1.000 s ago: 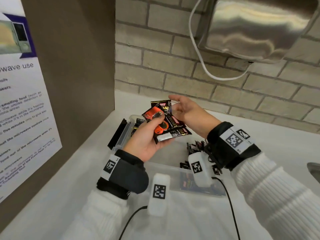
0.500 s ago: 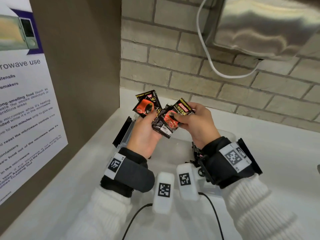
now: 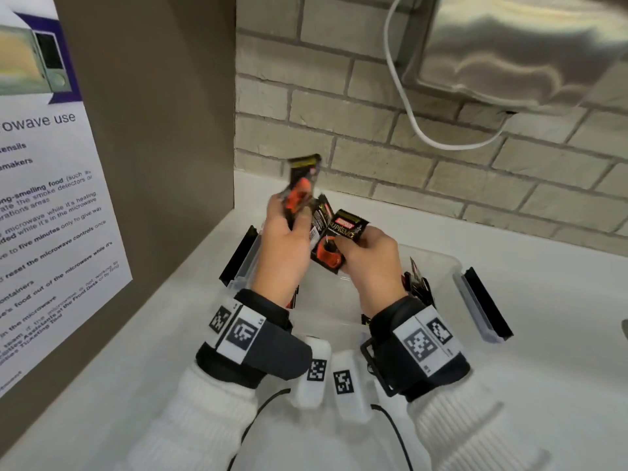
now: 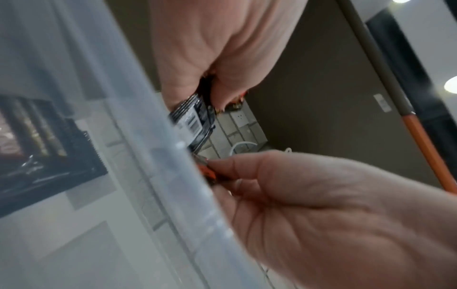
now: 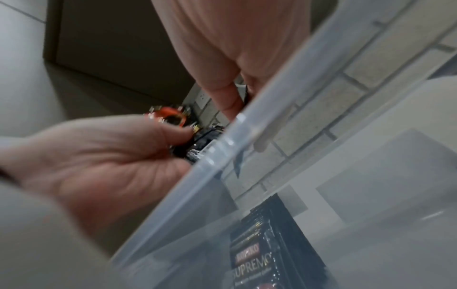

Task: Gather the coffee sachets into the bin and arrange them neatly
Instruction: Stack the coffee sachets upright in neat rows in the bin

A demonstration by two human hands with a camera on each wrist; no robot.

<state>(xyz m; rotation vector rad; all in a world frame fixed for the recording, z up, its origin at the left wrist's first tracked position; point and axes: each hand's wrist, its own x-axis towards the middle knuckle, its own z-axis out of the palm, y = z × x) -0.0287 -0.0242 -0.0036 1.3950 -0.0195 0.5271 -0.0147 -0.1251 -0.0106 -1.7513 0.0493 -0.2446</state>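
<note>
While held, sachets [image 3: 334,244] (over bin [image 3: 438,266])

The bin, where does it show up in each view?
Head: bin at centre, in the lower half.
Left wrist: its clear side fills the left.
Right wrist: its clear side fills the lower right.
Shared landmark: brick wall behind.

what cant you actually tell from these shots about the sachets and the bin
- How many sachets the left hand grips: its topmost sachet is motion-blurred in the head view.
- The print on that sachet: too smeared to read.
- The count of sachets in the bin: both wrists and the right hand cover most of its floor in the head view.
- The bin's contents in the wrist views: its cloudy wall hides most of them.
</note>
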